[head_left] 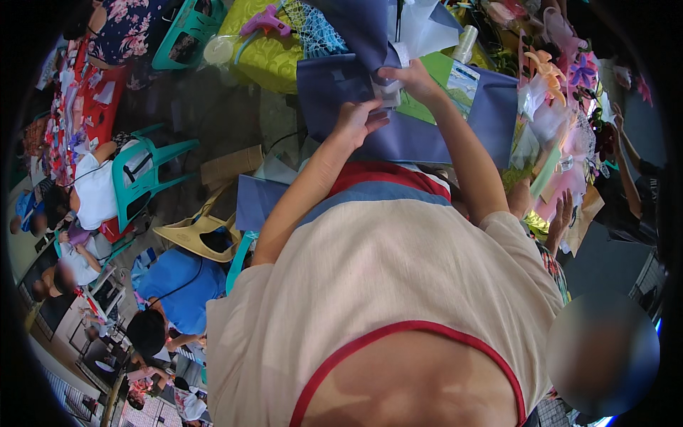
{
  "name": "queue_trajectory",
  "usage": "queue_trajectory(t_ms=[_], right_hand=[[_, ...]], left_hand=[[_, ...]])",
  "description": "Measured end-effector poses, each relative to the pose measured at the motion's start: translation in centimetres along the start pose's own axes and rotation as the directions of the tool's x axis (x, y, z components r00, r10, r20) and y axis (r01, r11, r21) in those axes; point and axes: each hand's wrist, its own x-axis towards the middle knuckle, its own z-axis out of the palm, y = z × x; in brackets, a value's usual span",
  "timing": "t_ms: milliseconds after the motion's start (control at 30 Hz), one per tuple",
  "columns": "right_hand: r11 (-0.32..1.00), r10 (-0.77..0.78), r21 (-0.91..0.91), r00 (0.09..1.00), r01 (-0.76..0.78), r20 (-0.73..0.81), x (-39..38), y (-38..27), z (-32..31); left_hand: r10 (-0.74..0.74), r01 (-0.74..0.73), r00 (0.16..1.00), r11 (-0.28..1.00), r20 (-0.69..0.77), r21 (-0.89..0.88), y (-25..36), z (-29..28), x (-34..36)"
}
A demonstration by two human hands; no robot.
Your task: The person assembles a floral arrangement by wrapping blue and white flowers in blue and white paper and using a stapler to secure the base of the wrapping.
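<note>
At the top middle, my right hand is closed on a white object that looks like a roll or strip, at the edge of a folded dark purple-blue sheet. Just below and left, my left hand touches a whitish, semi-clear piece, with its fingers curved; whether it grips that piece is unclear. Both hands are over a larger sheet of the same dark colour, on which lies a green card with a picture panel.
Yellow patterned cloth carries a pink glue gun and blue mesh. Craft flowers and wraps crowd the right, beside other people's hands. Seated people, teal chairs and a cardboard piece fill the left.
</note>
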Motion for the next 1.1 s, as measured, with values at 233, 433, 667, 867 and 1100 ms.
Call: queue_trajectory(t_ms=[233, 433, 667, 867, 1100], right_hand=[[0.962, 0.054, 0.265, 0.998, -0.062, 0.037, -0.3, -1.2, 0.1], [0.944, 0.069, 0.319, 0.996, -0.086, 0.064, -0.3, -0.7, 0.0], [0.808, -0.017, 0.56, 0.942, -0.184, 0.334, -1.1, -2.5, -1.1], [0.758, -0.017, 0.574, 0.87, -0.31, 0.493, -2.4, -4.4, 0.2], [0.837, 0.048, 0.483, 0.914, -0.258, 0.404, -1.9, -3.7, 1.7]], left_hand=[[0.131, -0.135, 0.991, 0.984, 0.037, 0.115, -1.5, 1.0, -1.0], [0.311, -0.283, 0.95, 0.884, -0.017, 0.372, -0.4, 0.8, -2.2], [0.388, -0.395, 0.917, 0.917, 0.095, 0.06, 2.1, -0.5, -4.5], [0.507, -0.51, 0.858, 0.859, 0.083, 0.03, 2.6, -1.0, -5.0], [0.591, -0.606, 0.794, 0.787, 0.141, 0.117, 2.9, -1.9, -4.3]])
